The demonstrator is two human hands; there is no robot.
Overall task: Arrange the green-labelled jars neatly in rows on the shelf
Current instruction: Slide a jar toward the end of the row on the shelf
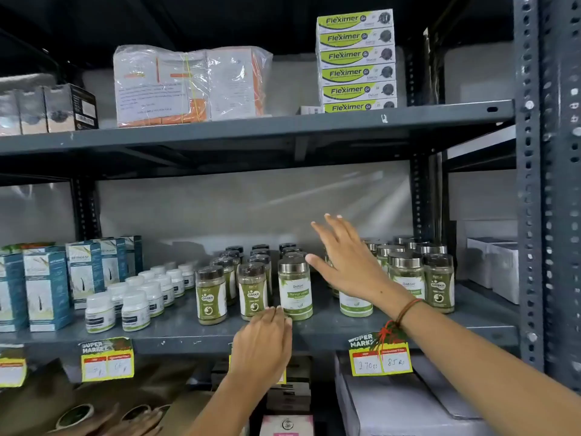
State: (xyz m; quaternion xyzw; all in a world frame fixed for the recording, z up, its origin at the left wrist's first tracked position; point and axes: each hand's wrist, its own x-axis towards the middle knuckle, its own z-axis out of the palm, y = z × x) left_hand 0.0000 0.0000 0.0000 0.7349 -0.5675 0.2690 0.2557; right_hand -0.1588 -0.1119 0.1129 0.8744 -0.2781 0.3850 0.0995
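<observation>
The right hand (pixel 342 262) covered most of one green-labelled jar (pixel 356 303), leaving only its base showing, and the jars behind it could not be counted. The left hand (pixel 262 341) hid the foot of a dark-lidded jar (pixel 253 291) and most of a price tag on the shelf (pixel 188 332) edge. The blue boxes (pixel 47 287) ran off the left edge, and writing on the leftward price tag (pixel 107 360) was perhaps numerals, too blurred to read.
</observation>
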